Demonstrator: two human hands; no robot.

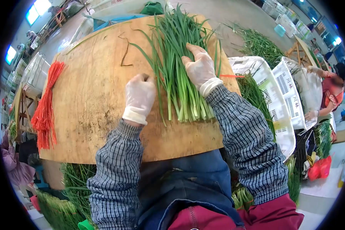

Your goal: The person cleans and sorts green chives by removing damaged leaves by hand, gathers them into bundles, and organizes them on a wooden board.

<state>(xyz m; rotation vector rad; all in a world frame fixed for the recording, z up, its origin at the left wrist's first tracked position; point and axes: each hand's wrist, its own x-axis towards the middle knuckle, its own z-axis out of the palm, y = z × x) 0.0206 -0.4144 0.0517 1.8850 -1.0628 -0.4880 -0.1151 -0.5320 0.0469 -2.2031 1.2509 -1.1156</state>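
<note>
A bundle of long green stalks (pixel 180 69) lies on the wooden board (pixel 92 99), pale cut ends toward me and leaves pointing away. My right hand (pixel 200 66), in a whitish glove, rests on the right side of the bundle with thumb and fingers apart. Left of the stalks, my gloved left hand (pixel 140 94) is closed with its fingers curled under; what it pinches, if anything, is hidden. A red strip (pixel 232 76) sticks out to the right from beneath the bundle. Red ties (pixel 49 105) hang in a bunch at the board's left edge.
White crates (pixel 283 126) with greens stand at the right. More greens lie on the floor behind (pixel 260 46) and below the board (pixel 74 180). A co-worker (pixel 331 92) is at the far right. Thin brown dry leaves (pixel 125 51) lie on the board.
</note>
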